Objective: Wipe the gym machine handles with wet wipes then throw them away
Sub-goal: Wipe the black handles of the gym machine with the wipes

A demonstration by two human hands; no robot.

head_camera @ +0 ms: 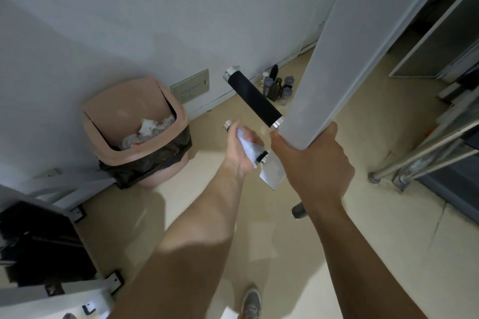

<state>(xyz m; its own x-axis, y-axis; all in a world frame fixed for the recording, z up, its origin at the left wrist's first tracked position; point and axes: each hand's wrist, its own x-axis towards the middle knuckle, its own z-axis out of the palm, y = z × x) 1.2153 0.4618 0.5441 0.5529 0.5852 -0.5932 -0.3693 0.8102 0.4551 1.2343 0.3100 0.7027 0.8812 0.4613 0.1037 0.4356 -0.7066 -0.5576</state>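
Wet wipe (249,149) wraps handle (227,125) in left hand's (239,156) grip; right hand (315,163) clasps bar (337,46).

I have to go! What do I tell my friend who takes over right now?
Left hand grips a white wet wipe wrapped round the lower black handle with silver end caps. Right hand holds the grey machine arm. The upper black handle is bare; wiped or not, cannot tell. Left to do: finish wiping, then drop the wipe into the pink bin with black liner.
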